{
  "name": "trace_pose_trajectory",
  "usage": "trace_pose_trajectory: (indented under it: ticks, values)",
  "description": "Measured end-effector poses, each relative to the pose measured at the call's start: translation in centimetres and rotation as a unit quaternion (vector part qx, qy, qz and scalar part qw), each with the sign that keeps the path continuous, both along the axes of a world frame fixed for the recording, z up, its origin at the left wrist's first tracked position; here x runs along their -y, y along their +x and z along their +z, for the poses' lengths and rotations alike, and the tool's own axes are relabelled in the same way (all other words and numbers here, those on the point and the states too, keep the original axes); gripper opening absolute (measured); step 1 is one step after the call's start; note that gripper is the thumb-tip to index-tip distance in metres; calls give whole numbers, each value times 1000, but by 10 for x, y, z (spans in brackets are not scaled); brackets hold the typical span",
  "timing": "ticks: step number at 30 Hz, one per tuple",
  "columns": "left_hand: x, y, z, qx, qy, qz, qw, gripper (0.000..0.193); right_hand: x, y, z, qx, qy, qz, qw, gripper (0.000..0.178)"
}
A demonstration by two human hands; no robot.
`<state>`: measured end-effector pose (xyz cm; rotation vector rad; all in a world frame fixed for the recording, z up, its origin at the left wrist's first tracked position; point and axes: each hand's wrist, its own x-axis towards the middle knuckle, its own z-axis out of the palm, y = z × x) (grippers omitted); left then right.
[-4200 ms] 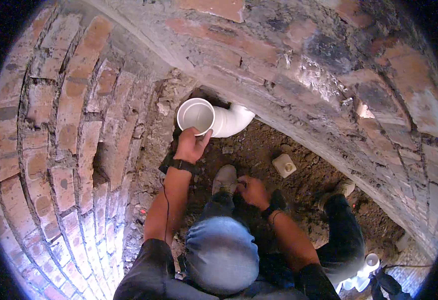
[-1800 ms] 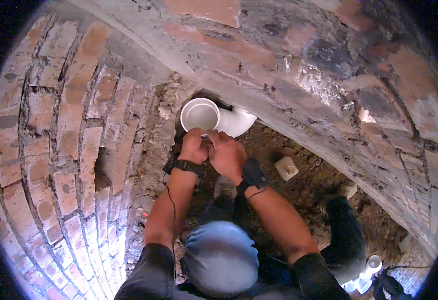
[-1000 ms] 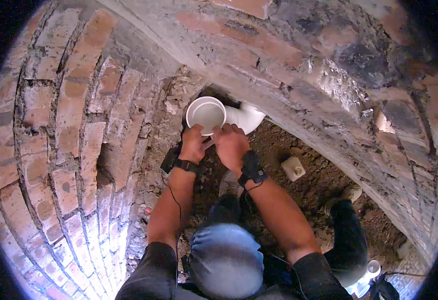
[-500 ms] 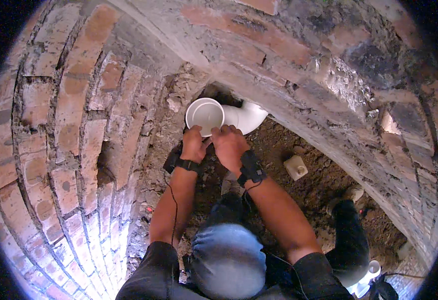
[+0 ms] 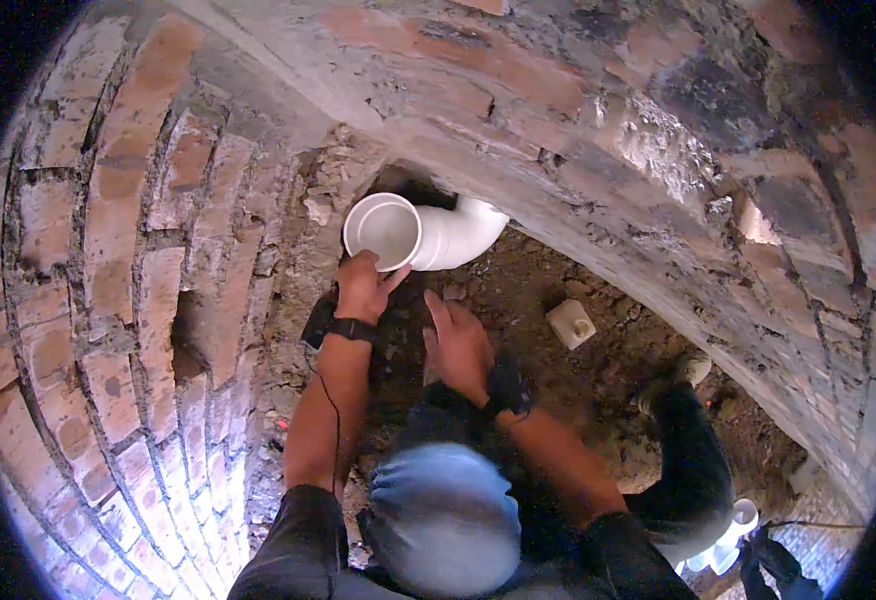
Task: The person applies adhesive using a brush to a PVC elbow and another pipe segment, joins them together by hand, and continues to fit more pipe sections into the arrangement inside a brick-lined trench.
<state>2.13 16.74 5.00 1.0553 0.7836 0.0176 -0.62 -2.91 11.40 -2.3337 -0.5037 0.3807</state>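
A white plastic pipe bend [image 5: 440, 238] sticks out of a hole at the foot of the wall, its wide round mouth facing up toward me. My left hand [image 5: 360, 290] grips the near rim of that mouth, fingers over the edge and thumb outside. Lower and to the right, my right hand [image 5: 460, 348] hovers above the soil, apart from the pipe, with its fingers stretched out and nothing in them. Both wrists carry black straps with small devices.
Brick walls close in on the left [image 5: 128, 300] and right [image 5: 658, 150], meeting beyond the pipe. A small cream plastic container [image 5: 570, 324] lies on the dirt floor [image 5: 538, 390]. White pipe pieces [image 5: 738, 525] and a dark cloth-like thing [image 5: 778, 565] are at the lower right.
My right hand has come off the pipe rim and drawn back toward me, its fingers straightening. The left hand stays on the rim. The whole view has shifted slightly.
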Motion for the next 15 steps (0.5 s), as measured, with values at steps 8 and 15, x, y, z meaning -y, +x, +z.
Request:
trace_pose_trajectory:
  ticks: [8, 15]
  values:
    - [1, 20, 1, -36, -80, 23, 996, 37, 49, -46, -22, -82, 4, 39, 996, 56]
    - [-36, 0, -50, 155, 95, -147, 972, 40, 49, -39, 1, -130, -14, 70, 989, 53]
